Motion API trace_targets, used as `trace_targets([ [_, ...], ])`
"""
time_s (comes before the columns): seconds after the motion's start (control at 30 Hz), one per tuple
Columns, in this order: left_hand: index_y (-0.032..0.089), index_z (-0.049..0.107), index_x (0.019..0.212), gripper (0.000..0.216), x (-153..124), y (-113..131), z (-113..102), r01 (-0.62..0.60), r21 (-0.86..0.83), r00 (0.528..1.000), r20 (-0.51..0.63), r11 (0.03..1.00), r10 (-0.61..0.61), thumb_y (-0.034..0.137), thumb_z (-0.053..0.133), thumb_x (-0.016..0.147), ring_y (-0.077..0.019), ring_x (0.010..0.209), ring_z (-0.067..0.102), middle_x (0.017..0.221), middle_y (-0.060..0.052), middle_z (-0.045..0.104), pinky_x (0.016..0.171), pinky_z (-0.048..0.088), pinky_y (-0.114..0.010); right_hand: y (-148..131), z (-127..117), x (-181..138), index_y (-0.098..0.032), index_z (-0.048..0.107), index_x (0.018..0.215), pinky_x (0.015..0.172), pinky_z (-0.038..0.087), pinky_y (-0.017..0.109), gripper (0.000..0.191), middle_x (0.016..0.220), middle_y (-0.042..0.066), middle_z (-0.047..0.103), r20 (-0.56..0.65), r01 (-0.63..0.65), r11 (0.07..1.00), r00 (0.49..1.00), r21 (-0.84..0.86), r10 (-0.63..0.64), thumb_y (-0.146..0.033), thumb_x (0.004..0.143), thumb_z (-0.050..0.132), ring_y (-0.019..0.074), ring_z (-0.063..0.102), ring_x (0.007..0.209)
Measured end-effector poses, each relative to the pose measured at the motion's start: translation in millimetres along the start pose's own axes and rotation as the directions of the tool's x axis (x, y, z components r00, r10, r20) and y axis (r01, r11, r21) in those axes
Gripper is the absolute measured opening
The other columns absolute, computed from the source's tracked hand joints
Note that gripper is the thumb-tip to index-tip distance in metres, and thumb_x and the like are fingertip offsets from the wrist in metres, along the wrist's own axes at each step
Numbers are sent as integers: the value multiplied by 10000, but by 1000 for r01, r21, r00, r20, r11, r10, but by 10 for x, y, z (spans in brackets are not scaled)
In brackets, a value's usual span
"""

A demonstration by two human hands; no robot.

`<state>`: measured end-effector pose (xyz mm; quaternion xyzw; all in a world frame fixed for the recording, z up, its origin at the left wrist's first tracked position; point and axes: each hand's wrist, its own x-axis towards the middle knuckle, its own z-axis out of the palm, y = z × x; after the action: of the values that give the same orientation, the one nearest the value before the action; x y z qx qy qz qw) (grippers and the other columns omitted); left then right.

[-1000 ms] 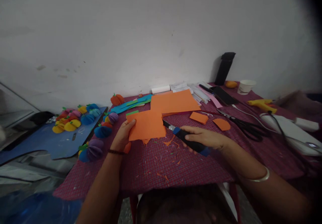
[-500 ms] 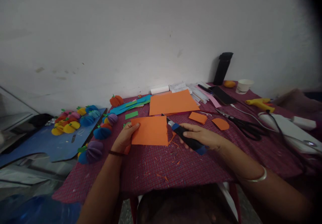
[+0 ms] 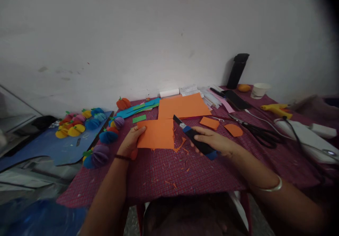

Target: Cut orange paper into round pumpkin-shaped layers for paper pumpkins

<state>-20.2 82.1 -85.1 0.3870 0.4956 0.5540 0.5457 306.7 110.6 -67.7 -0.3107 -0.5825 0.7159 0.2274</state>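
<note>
My left hand (image 3: 132, 139) pinches the left edge of an orange paper sheet (image 3: 156, 134), thumb on top and the other fingers mostly hidden. My right hand (image 3: 208, 139) is wrapped round the black and blue handle of a utility knife (image 3: 197, 140). Its blade is out, pointing up and left, just beside the sheet's right edge. Thin orange paper scraps (image 3: 180, 145) lie on the cloth near that edge. Behind the held sheet lies a larger stack of orange paper (image 3: 184, 106). A smaller orange rectangle (image 3: 209, 123) and a round-edged orange piece (image 3: 233, 130) lie to the right.
Colourful paper pumpkins (image 3: 100, 155) stand along the table's left side and on a blue board (image 3: 34, 144). Black scissors (image 3: 258, 133), a phone (image 3: 235, 99), a yellow glue gun (image 3: 277, 110), a paper cup (image 3: 260, 90) and a black bottle (image 3: 237, 71) sit at the right.
The knife blade has come slightly away from the sheet's right edge. The held sheet has shifted a little left and away from me. Both hands keep their holds.
</note>
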Motion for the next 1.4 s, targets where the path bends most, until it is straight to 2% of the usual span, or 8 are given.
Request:
trace_targets([
  [0.13,94,662,952,326,65,20,-75,-47,-50,996,-81,998,43,291,735,703,-195,609,694,767,-80,736,562,569,-272,2,-158,28,-215,480,1225,585,495,285,392,828,34,647,-102,25,936,993,-351,-65,-361,862,502,160,620,638],
  [0.27,88,657,985,301,86,-2,-26,-63,-68,991,-123,996,54,254,689,736,-198,620,694,779,-89,738,546,568,-271,12,-352,61,-203,622,1115,754,478,312,319,942,78,693,-145,7,550,962,-835,-231,-334,840,527,228,647,854],
  [0.53,97,687,886,240,-13,40,146,-31,-68,997,-76,997,26,260,701,711,-162,530,656,702,-69,727,516,538,-243,66,-511,110,-181,665,918,749,458,315,290,932,94,699,-108,-44,297,974,-954,-201,-342,905,424,223,641,844],
  [0.7,120,710,884,283,-146,30,247,99,6,989,107,995,-99,340,729,707,-180,594,678,770,-81,738,570,541,-266,48,-396,206,-181,604,1074,794,482,340,314,1015,83,675,-203,106,585,876,-804,-437,-381,905,431,213,628,898],
  [0.9,132,722,843,298,-137,148,468,159,228,921,315,961,-227,392,738,700,-169,588,664,768,-82,734,548,513,-242,-262,56,337,-176,647,985,756,482,306,325,1008,64,676,90,294,705,946,-645,-312,-456,878,522,199,612,909],
  [1.03,118,708,879,342,-90,342,661,102,383,858,434,918,-276,413,732,709,-157,554,639,747,-87,720,509,495,-231,-293,180,407,-141,667,874,587,464,241,368,812,25,683,245,242,829,961,-505,-131,-497,779,652,148,610,700],
  [1.23,161,653,1005,472,4,361,736,-139,93,919,384,986,93,575,574,791,-92,411,523,659,-15,654,366,390,-179,-113,122,447,-155,672,855,687,534,297,361,812,31,728,-60,150,988,987,39,-147,-415,632,784,155,665,684],
  [1.4,157,628,1035,505,26,55,851,-86,-48,930,353,995,98,569,641,744,-136,559,619,793,-57,701,477,483,-222,-99,107,464,-175,663,764,688,549,314,320,780,41,742,-285,265,946,936,187,-206,-374,565,815,166,665,655],
])
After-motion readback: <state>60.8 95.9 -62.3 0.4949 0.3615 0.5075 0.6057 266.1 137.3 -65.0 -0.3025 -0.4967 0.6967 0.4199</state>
